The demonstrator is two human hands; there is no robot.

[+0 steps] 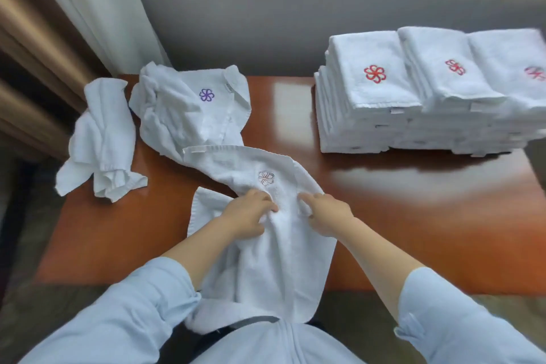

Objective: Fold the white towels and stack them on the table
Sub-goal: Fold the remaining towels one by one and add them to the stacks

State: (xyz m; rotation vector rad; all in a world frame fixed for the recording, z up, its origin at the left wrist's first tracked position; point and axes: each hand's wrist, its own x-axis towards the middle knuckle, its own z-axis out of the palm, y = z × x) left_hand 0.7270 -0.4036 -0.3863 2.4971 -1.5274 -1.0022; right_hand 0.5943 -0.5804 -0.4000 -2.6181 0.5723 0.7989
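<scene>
– Trouble seeing anything?
– Rightmost folded stack [514, 83] is cropped, blurred. Limp terry towel [266, 260] droops off the glossy table [118, 230]; left hand [251, 216] and right hand [325, 216] each pinch its bunched middle.

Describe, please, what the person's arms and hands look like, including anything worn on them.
Both arms wear light blue long sleeves, the left sleeve and right sleeve pushed up and bunched near the elbows, so the forearms are bare. The left hand and right hand are bare too: no gloves, watch or rings visible.
</scene>
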